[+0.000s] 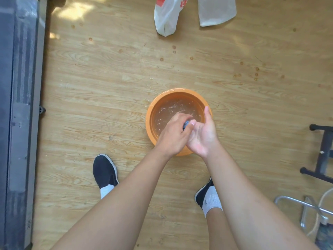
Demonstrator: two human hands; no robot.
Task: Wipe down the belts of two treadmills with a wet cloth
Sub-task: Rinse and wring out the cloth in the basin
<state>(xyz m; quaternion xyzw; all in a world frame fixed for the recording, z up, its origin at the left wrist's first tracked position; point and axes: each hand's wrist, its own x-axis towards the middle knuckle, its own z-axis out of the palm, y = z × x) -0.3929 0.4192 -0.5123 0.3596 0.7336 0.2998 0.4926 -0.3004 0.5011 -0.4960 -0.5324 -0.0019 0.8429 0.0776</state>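
Observation:
An orange basin (163,100) of rippled water stands on the wooden floor in front of my feet. Over its near side my left hand (173,134) curls round a small blue cloth (186,125), of which only a bit shows between the fingers. My right hand (204,134) is beside it, palm turned toward the left hand, fingers straight, thumb touching the cloth's end. One treadmill (19,105), dark grey with a wet-looking belt, runs along the left edge of the view.
A white plastic bag (167,15) and a pale sheet (216,10) lie on the floor at the top. Black metal frame legs (322,152) and chrome tubing (310,206) stand at the right. Water drops spot the floor around the basin.

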